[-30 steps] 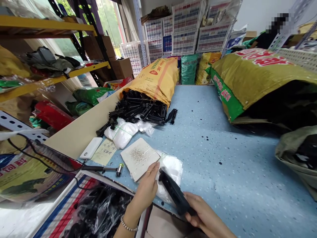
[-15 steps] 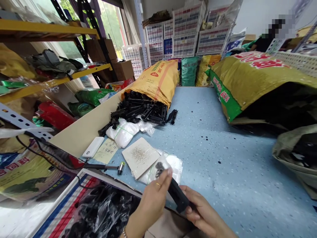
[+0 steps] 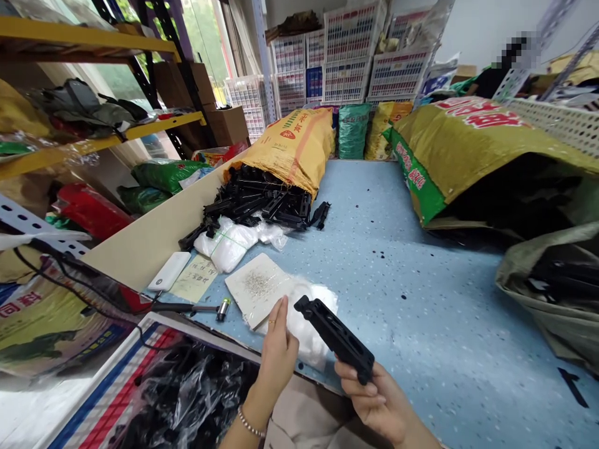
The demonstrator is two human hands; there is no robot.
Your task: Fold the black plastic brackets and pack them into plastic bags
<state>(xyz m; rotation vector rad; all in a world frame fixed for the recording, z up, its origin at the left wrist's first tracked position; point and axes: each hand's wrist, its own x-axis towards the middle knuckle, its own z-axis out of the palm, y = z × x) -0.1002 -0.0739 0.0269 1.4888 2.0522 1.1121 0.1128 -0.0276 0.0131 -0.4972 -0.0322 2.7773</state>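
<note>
My right hand (image 3: 374, 396) grips the lower end of a long black plastic part (image 3: 334, 337) with slots along its body and a knobbed far end. The part is tilted, its far end up and to the left, above the thin clear plastic bags (image 3: 311, 340). My left hand (image 3: 279, 352) is to its left, apart from it, with fingers stretched out and close together and the thumb off to the side. I see nothing held in it. Just beyond its fingertips lies a pale square tile (image 3: 257, 288) with small specks on it.
A hammer (image 3: 206, 307), a white device (image 3: 169, 272) and a handwritten note (image 3: 194, 279) lie at left. Similar black parts spill from a yellow sack (image 3: 285, 146). Open sacks (image 3: 505, 137) stand right. A crate (image 3: 107, 399) of plastic-wrapped black pieces is below left. A person is behind.
My left hand has come off the black part and moved left. My right hand still holds the part, now raised and turned with its slots showing.
</note>
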